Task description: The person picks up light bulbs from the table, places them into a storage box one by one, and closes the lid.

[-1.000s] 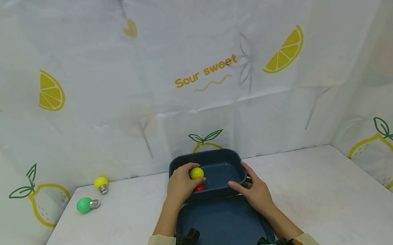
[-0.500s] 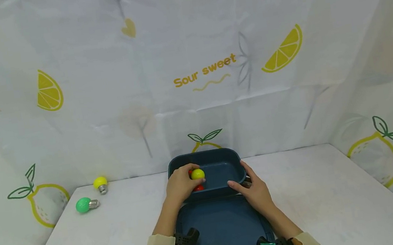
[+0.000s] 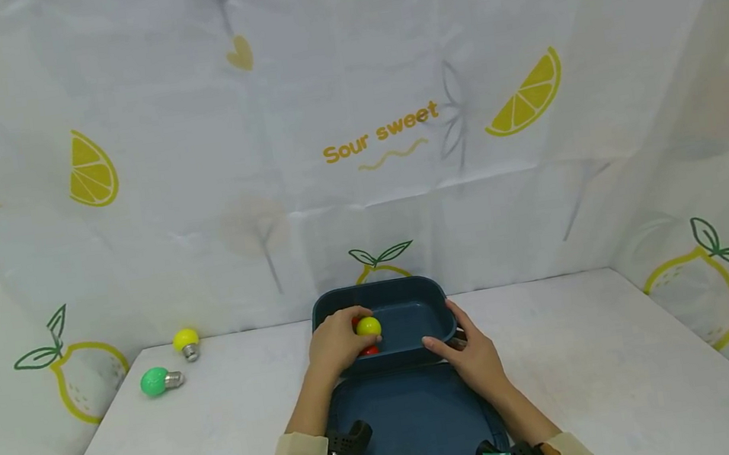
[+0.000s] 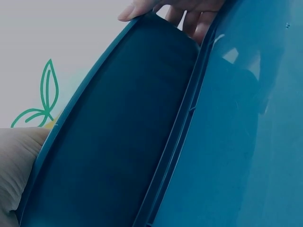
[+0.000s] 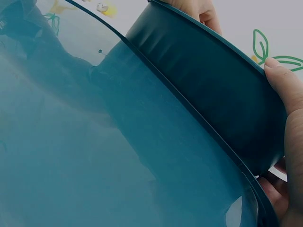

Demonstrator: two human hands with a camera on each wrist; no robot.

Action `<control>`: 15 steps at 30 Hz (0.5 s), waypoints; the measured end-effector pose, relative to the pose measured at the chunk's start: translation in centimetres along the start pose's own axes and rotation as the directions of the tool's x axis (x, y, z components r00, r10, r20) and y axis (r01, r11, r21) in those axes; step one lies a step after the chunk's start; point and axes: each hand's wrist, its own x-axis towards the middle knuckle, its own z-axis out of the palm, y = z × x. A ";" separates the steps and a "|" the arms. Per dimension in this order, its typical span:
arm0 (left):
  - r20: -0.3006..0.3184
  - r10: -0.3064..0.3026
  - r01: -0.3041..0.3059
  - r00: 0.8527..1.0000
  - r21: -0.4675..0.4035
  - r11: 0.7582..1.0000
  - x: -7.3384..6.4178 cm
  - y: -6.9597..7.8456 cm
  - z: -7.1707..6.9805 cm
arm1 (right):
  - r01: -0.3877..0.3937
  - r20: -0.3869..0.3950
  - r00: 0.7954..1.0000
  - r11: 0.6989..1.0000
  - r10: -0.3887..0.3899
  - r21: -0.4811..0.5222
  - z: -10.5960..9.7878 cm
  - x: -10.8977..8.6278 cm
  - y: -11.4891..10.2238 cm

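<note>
In the lower centre of the head view, a yellow ball-like piece is being pinched between the thumb and fingers of the left hand, inside the left end of a dark blue box; its underside is being hidden from sight. A red piece is being partly covered just below it, against the near wall. The box's right end is being gripped by the right hand, with the thumb being laid over the near rim, as is being shown at the right edge of the right wrist view. A blue tray is being kept just in front of the box, on a white desk. At the left of the frame, a yellow bulb and a green bulb are being left lying near each other, and a white lemon-printed cloth is being displayed behind.
</note>
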 end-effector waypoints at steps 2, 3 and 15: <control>0.000 -0.001 0.001 1.000 0.000 1.000 0.0 0.0 0.0 | 0.000 0.001 1.000 1.000 0.000 0.000 0.0 0.0 0.0; -0.001 0.001 -0.001 1.000 0.001 1.000 0.0 0.0 0.0 | -0.001 0.001 1.000 1.000 0.001 -0.001 0.0 0.0 0.0; 0.006 0.016 -0.016 1.000 -0.016 1.000 -0.1 0.0 -0.2 | -0.007 0.005 1.000 1.000 0.007 -0.003 0.0 -0.1 -0.1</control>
